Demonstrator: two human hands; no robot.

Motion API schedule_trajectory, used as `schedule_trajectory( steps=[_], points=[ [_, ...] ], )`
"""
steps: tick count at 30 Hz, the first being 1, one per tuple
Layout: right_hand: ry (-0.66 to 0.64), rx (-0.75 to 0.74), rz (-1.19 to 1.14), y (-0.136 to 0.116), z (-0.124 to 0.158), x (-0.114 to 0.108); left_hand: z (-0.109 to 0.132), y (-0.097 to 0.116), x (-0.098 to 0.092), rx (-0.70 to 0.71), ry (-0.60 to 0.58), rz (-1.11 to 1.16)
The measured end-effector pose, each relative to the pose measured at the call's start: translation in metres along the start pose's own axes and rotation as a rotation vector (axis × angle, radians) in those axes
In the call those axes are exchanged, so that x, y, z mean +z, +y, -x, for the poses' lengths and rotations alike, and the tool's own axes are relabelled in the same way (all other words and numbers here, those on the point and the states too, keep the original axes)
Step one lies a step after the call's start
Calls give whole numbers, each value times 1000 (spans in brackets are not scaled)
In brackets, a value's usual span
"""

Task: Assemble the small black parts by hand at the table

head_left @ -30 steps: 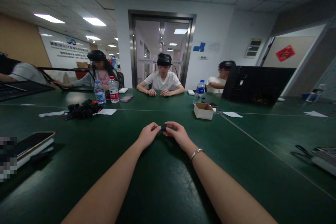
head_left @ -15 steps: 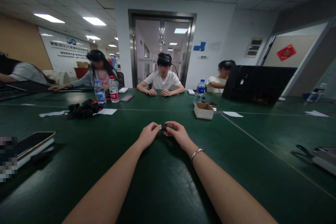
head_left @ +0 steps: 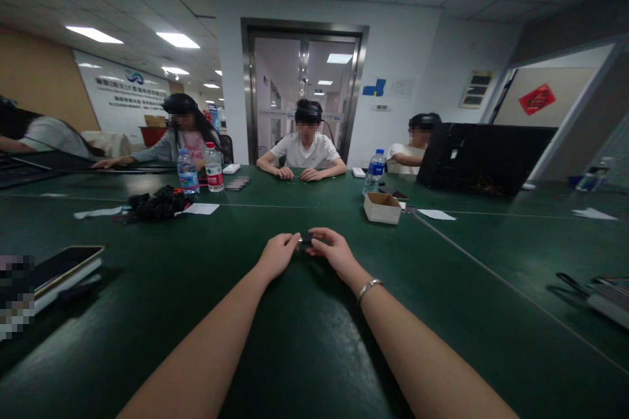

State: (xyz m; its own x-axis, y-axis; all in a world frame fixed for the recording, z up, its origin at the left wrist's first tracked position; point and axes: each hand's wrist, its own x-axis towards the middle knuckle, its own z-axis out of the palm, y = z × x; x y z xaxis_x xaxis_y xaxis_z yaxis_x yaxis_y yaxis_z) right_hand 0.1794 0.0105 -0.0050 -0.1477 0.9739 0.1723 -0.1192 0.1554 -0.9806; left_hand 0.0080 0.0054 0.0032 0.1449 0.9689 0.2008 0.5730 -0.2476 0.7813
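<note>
Between my two hands is a small black object with a shiny metal end (head_left: 305, 240), held just above or on the green table (head_left: 304, 340). Its exact kind is too small to make out. My left hand (head_left: 279, 255) is closed, thumb and fingers pinching the shiny end on the left. On the other side, my right hand (head_left: 335, 253) grips the black part between thumb and fingers, with a silver bracelet (head_left: 368, 288) round that wrist. Fingers cover part of the object.
An open cardboard box (head_left: 382, 209) stands ahead to the right, near a water bottle (head_left: 375, 172). Black tangled gear (head_left: 157, 203) and two bottles lie front left. A phone (head_left: 63, 265) rests at the left, and a black monitor (head_left: 484, 157) stands at the right. Several people sit around.
My left hand has shifted very slightly towards me and to the left, showing a little more of the object's shiny end. My right hand has hardly moved.
</note>
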Motion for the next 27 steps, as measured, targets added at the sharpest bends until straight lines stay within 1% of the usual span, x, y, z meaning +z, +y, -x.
schedule_trajectory(
  steps=[3, 6, 10, 15, 18, 23, 27],
  points=[
    [-9, -5, -5, 0, 0, 0, 1, 1, -1, -29, 4, -21],
    [-10, -5, -4, -1, 1, 0, 2, 1, 0, -51, 3, 33],
    [0, -1, 6, -1, 1, -1, 4, 5, -1, -8, 9, 116],
    [-12, 6, 27, 1, 0, -1, 5, 9, -4, -13, -4, 15],
    [-8, 14, 31, -1, 0, 0, 4, 7, -4, -27, 1, 3],
    [8, 20, 14, -4, 1, 1, 3, 2, 0, -7, 0, 158],
    [9, 21, 12, -2, 1, 0, 0, -4, 3, 18, 9, 133]
  ],
)
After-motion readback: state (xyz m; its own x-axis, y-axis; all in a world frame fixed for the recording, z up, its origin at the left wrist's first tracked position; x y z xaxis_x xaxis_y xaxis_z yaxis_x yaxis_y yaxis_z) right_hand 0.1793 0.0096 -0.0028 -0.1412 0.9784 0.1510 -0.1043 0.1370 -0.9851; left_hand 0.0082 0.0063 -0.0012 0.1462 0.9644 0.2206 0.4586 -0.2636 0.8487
